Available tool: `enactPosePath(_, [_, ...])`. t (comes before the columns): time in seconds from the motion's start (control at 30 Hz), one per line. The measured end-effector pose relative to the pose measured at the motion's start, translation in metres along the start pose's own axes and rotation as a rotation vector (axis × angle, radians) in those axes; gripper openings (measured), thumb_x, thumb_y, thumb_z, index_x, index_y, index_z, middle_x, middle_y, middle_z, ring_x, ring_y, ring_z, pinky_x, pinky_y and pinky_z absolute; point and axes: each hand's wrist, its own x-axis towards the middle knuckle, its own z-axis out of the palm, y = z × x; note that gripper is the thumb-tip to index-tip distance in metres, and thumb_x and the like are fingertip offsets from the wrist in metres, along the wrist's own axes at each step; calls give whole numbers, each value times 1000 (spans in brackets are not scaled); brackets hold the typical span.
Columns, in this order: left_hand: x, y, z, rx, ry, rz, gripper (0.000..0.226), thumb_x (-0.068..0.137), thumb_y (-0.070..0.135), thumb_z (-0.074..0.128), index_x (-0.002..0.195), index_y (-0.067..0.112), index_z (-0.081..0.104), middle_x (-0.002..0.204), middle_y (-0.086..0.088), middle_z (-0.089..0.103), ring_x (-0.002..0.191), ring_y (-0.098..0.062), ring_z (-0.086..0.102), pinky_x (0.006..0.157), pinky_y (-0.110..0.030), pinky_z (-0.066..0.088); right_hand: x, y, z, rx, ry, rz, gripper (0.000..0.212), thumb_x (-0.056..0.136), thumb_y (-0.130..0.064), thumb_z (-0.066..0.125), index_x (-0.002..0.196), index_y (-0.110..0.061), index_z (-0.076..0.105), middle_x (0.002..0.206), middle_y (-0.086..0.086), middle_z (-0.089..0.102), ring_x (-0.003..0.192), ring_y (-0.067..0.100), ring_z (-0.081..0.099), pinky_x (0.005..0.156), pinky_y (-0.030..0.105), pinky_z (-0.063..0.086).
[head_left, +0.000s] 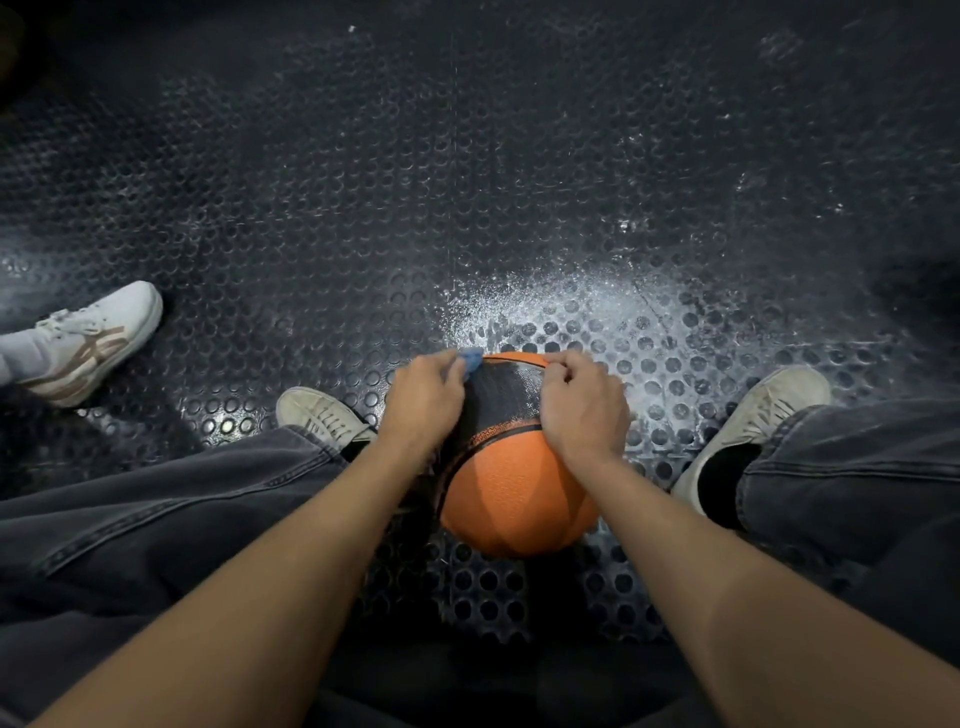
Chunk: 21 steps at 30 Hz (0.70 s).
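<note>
My left hand pinches the cloth on the far top of the ball, just left of my right hand, whose fingers curl over the ball.

Head-worn camera looks steeply down, close over the basketball.

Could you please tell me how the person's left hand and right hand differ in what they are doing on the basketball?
The left hand holds a small blue thing against the far edge of the basketball; the right hand shows nothing blue. The left hand lies on the basketball's left side, the right hand on its right, fingers curled; whether it pinches anything is unclear. Both rest on the basketball's upper part.
</note>
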Motion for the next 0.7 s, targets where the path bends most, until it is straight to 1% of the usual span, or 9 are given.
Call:
enactPosePath(0.07, [-9,3,-1,55,-6,183,28,99,18,49,121,23,66,119,1,67,106,-17,60,90,-17,37,3,-2,-1,-13,24,51,23,100,-30,41,90,-29,61,74,-4,61,72,18,57,79,37,50])
enactPosePath(0.2, [-63,-23,-2,39,-187,619,32,98,29,44,124,24,63,134,9,57,126,-5,48,115,-29,22,19,14,-13,85,-54,67,29,103,-31,41,104,-27,70,64,-6,54,55,12,43,54,27,29])
enactPosePath(0.27, [-51,-22,1,-86,-140,501,33,99,27,44,127,23,62,134,11,56,127,-2,47,112,-23,28,17,17,-13,125,-83,18,28,104,-30,42,110,-29,70,61,-10,52,50,8,39,51,26,26])
enactPosePath(0.37, [-12,4,11,-167,67,59,29,100,19,47,122,17,66,119,4,67,105,-7,60,89,-10,37,12,12,-7,96,-38,42,27,103,-29,42,105,-30,68,66,-8,57,55,9,44,54,25,30])
enactPosePath(0.4, [-9,11,14,-125,95,42,28,100,19,47,119,16,67,116,1,68,101,-7,58,91,-15,39,12,10,-6,85,-12,61,26,103,-30,42,102,-29,68,69,-7,59,59,12,48,57,27,33])
enactPosePath(0.5, [-42,8,23,9,25,377,30,97,26,46,121,26,64,125,5,63,118,-17,53,105,-43,38,15,10,-13,61,-3,92,28,102,-32,42,98,-25,69,79,1,62,73,19,53,65,31,35])
enactPosePath(0.57, [-66,-3,28,71,-35,472,36,98,30,42,131,31,57,135,11,56,128,-21,46,114,-43,27,17,15,-15,70,-26,60,29,102,-31,42,100,-26,70,81,3,65,71,19,52,61,30,33])
enactPosePath(0.63, [-55,-3,26,-11,40,361,36,100,30,41,132,27,57,134,9,57,124,-15,50,109,-28,29,14,18,-11,81,-28,28,29,101,-31,42,104,-28,70,81,2,66,69,19,52,61,29,34])
enactPosePath(0.7, [-23,3,17,-159,119,33,32,101,26,45,128,21,61,127,1,63,115,-11,55,91,-14,34,11,13,-4,80,-23,15,26,101,-31,43,104,-29,69,81,-2,66,69,17,52,64,29,39])
